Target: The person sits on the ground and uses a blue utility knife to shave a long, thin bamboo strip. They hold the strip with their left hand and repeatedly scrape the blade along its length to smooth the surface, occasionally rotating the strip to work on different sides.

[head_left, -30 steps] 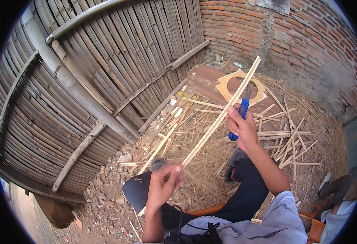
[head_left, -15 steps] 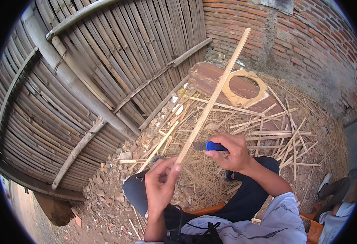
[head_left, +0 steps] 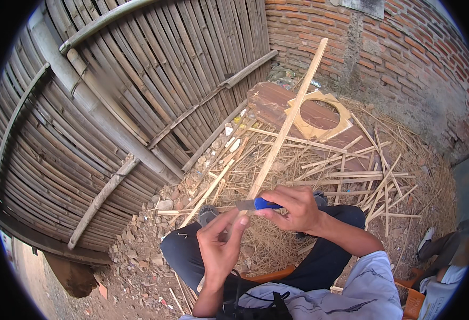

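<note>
Pinching a wooden strip (head_left: 283,134) in my left hand (head_left: 219,244), I clasp a blue knife (head_left: 266,204) in my right hand (head_left: 297,209), blade (head_left: 244,205) across the strip's near end.

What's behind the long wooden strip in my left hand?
Brick wall, brown board, holed panel and straw show around the wooden strip; whatever it covers can't be seen.

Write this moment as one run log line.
left hand: holds pale strip | right hand: holds blue knife, blade at strip | beyond: holed panel on brown board
</note>
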A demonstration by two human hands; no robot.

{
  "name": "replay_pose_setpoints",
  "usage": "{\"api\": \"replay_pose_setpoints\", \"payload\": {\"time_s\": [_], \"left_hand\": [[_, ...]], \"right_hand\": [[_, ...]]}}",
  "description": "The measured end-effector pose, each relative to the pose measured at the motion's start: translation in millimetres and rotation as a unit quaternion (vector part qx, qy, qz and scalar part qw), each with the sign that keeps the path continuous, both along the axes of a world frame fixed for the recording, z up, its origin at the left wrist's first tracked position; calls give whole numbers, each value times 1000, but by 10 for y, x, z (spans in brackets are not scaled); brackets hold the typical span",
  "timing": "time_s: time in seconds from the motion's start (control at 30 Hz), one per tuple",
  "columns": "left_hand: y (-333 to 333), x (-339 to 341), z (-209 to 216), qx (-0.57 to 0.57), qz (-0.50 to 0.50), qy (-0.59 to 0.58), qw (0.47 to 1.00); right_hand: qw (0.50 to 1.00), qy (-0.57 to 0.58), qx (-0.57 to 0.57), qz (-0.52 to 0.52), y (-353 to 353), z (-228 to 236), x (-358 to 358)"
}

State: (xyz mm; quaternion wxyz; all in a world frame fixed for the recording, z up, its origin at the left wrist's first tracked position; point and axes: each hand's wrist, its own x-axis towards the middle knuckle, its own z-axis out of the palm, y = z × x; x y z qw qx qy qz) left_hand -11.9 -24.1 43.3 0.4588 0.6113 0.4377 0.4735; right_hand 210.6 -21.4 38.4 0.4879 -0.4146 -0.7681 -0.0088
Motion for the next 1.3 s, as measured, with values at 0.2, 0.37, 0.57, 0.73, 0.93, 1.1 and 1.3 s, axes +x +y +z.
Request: {"api": "replay_pose_setpoints", "payload": {"time_s": [0.2,0.37,0.57,0.73,0.93,1.1,1.3], "left_hand": [[-3,29,-58,30,-1,18,999],[1,3,-97,52,14,46,998],[-29,-23,-109,57,19,44,997],[-36,-123,-185,53,15,68,996],[-76,-248,-330,31,7,53,998],[-219,-425,-447,-8,3,56,998],[-303,-599,-437,-32,-5,78,996]], "right_hand": [[999,23,-14,-24,35,17,32],[998,29,-41,-28,36,56,53],[996,47,-37,-59,105,39,151],[995,53,-20,-81,206,26,280],[994,49,-28,-91,210,-17,294],[979,103,-70,-163,353,113,614],[975,110,-30,-192,549,23,821]]}}
